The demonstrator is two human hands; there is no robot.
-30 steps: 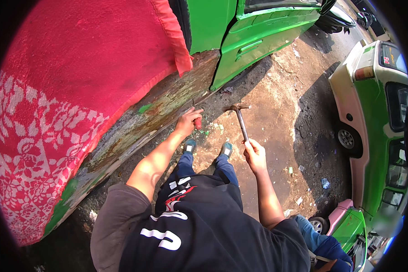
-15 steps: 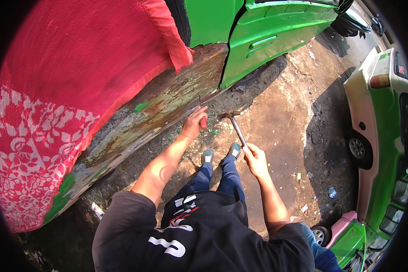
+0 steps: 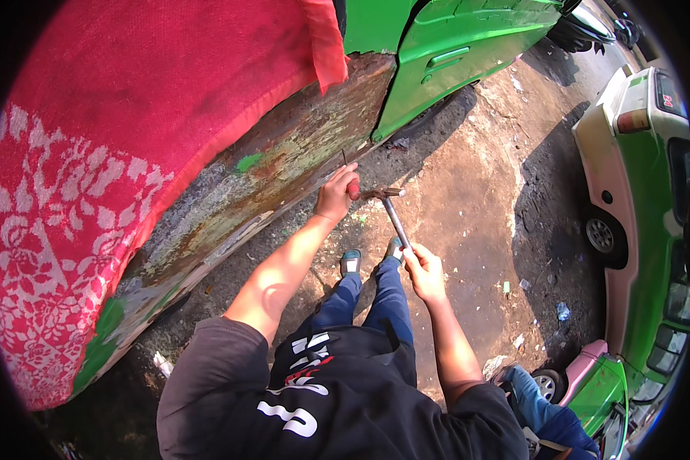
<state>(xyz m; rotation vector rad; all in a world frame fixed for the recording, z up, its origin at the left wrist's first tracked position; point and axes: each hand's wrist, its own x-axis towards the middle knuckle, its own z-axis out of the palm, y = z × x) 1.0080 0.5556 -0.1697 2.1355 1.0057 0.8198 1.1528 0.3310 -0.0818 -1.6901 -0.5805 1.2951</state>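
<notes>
My left hand point(image 3: 334, 193) is closed around a red-handled screwdriver point(image 3: 353, 189). Its thin shaft points away from me toward the lower edge of the worn, paint-stripped vehicle panel point(image 3: 284, 142); whether the tip touches the metal I cannot tell. In my right hand point(image 3: 425, 270) is a hammer point(image 3: 396, 221), gripped low on its metal handle. The hammer's head is just right of the screwdriver's butt end, very close to it; contact is not clear.
A red and white patterned cloth point(image 3: 169, 84) drapes over the panel. Beyond stands a green door point(image 3: 445, 73). At right is a green and pink vehicle point(image 3: 629, 199). A person in blue jeans point(image 3: 537, 406) is at lower right. Litter lies on the rough ground point(image 3: 475, 230).
The hammer's head and the screwdriver's handle have come closer together. My left hand has moved slightly away from me along the panel. The whole view has shifted a little.
</notes>
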